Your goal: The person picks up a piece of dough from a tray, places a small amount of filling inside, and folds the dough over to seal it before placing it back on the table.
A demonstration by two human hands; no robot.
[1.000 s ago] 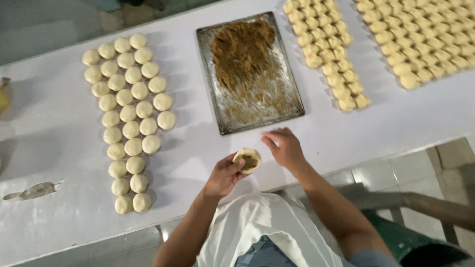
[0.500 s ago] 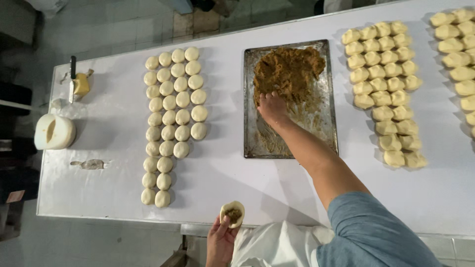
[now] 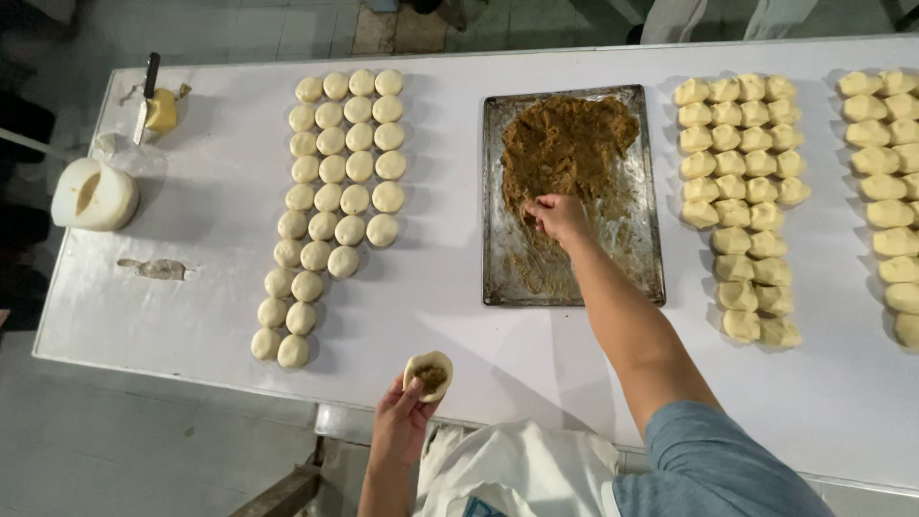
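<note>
While earlier mid-tray, right hand (image 3: 557,216) lower.

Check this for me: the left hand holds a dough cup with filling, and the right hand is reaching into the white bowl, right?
Not quite. In the head view, the right hand reaches into the metal tray of brown filling, not the bowl. The left hand does hold the filled dough cup.

A long white table (image 3: 191,287) with a thin raised edge fills most of the view. Beyond its far side lies a floor of pale grey square tiles (image 3: 287,29). On the near side the grey concrete floor (image 3: 144,450) looks dull and scuffed under even, soft light.
</note>
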